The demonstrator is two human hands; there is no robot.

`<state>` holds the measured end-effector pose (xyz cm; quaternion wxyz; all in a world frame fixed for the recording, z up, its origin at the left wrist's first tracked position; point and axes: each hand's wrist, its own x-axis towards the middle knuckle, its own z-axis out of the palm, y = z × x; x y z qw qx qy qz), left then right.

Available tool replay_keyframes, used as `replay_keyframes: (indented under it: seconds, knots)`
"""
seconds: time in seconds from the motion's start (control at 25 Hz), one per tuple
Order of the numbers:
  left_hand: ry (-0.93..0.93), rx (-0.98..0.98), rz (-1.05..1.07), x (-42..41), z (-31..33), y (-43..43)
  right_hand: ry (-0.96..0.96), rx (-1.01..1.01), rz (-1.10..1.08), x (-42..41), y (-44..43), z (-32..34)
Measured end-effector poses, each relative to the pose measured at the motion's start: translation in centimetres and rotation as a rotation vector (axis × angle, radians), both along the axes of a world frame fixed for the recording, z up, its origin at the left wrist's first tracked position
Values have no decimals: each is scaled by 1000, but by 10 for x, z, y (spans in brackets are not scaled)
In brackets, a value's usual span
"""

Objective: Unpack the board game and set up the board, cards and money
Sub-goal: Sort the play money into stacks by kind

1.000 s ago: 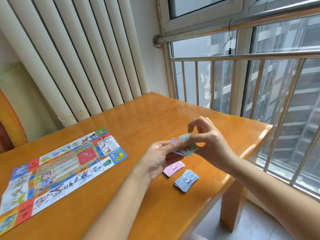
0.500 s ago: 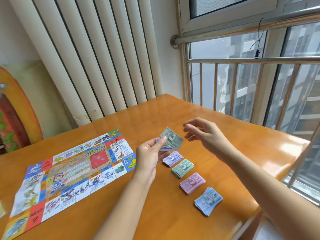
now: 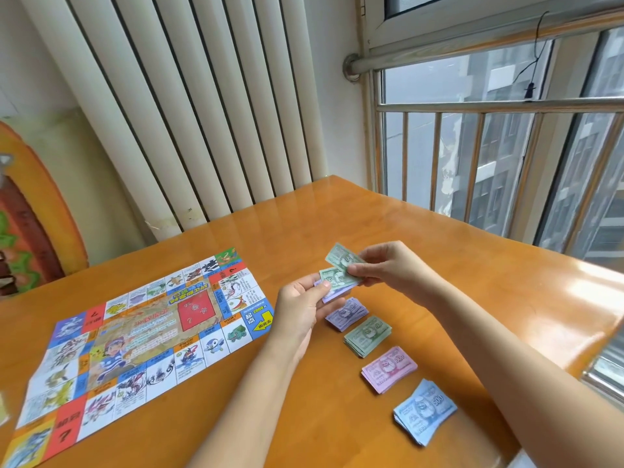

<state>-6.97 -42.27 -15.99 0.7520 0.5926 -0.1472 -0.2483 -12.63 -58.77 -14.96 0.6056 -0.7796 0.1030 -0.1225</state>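
Note:
The paper game board (image 3: 141, 336) lies unfolded on the left of the wooden table (image 3: 337, 214). My left hand (image 3: 302, 310) grips a small stack of play money (image 3: 334, 282), green note on top, purple beneath. My right hand (image 3: 388, 268) pinches a green note (image 3: 339, 256) at the top of that stack. Right of the board, sorted piles lie in a diagonal row: a purple pile (image 3: 347, 314), a green pile (image 3: 368, 336), a pink pile (image 3: 388, 368) and a blue pile (image 3: 423, 410).
A white ribbed radiator (image 3: 189, 113) stands behind the table. A window with metal bars (image 3: 489, 163) runs along the right, close to the table's right edge. A colourful orange object (image 3: 30, 214) leans at the far left.
My right hand has come back to the stack and taken hold of a green note. The camera view shifted slightly; the four sorted piles lie unmoved.

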Motion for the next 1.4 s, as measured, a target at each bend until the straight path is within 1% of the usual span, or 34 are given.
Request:
replay_keyframes:
  seconds: [0.08,0.2,0.28,0.4,0.52,0.6,0.68,0.76,0.84,1.04,1.16,1.24,1.28,1.32,1.4]
  knots:
    - [-45,32,42,3,-2,1,17,-33,46,2,-4,5]
    - [-110,81,123,9,-2,4,39,-177,145,3,-7,14]
    - [-170,125,147,10,1,6,42,-249,160,5,-7,17]
    - [-359,261,137,13,7,13,18,-315,148,3,-8,24]
    - [-505,394,101,21,19,24,-25,-300,130,-5,-13,36]
    - [-558,478,56,26,26,32,-40,-445,143,-9,-17,45]
    - [-591,573,-42,28,33,39,-22,-634,235,-11,-14,55]
    - [-611,664,-165,26,40,45,52,-796,367,-13,-5,64]
    - [-608,722,-262,22,48,49,131,-942,432,-13,8,74]
    - [-638,752,-394,11,59,51,210,-1056,539,-1,38,85]
    - [-666,737,-379,10,59,49,220,-1056,499,4,46,80]
    - [-679,721,-307,16,54,48,221,-1010,431,5,40,74]
    - [-677,719,-263,21,51,49,232,-956,376,6,33,70]
    - [-663,730,-232,25,49,51,258,-852,309,7,24,65]
    - [-616,798,-262,33,43,55,345,-493,196,6,9,50]
